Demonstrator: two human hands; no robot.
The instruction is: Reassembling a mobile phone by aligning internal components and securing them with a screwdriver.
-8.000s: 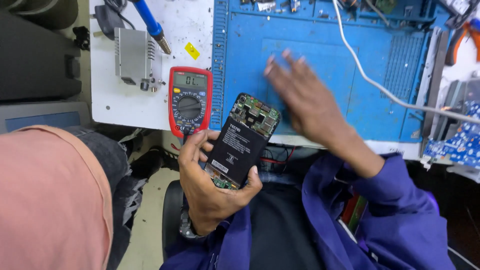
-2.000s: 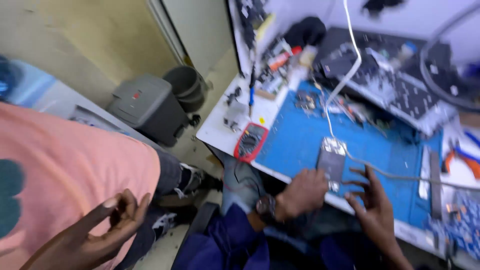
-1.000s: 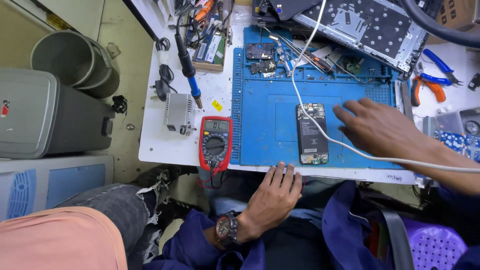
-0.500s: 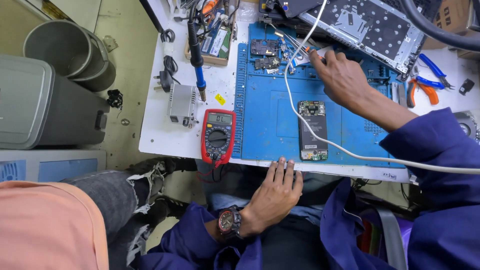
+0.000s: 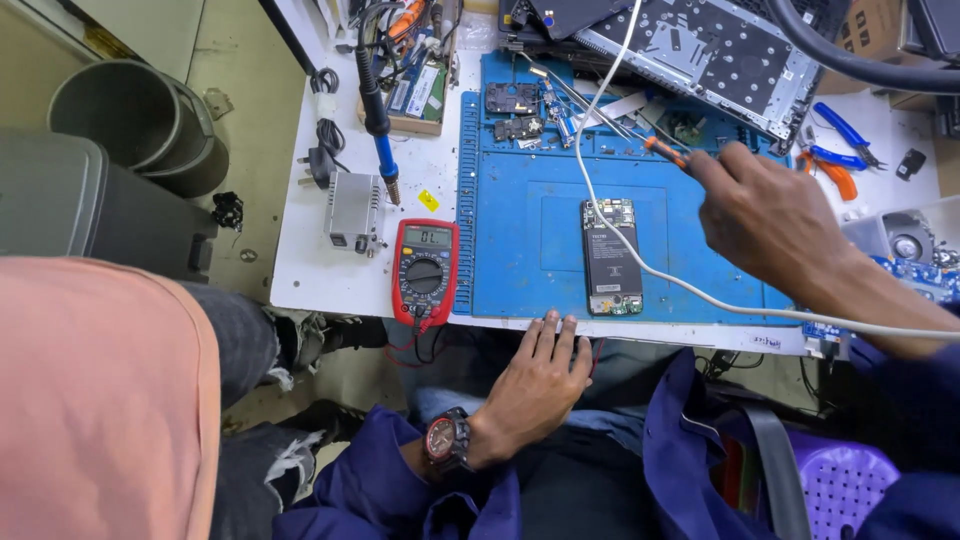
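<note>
Head cam: right hand (image 5: 770, 215) clenched around an orange-handled screwdriver (image 5: 664, 152), just beyond and right of the opened phone (image 5: 611, 257) on the blue mat (image 5: 520, 250). Left hand (image 5: 537, 385) released, fingertips touching bench (image 5: 310, 270) edge just below phone.

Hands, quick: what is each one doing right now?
Left hand: open, fingers spread, resting at the white bench edge, holding nothing.
Right hand: closed on an orange-handled tool above the blue mat.
</note>
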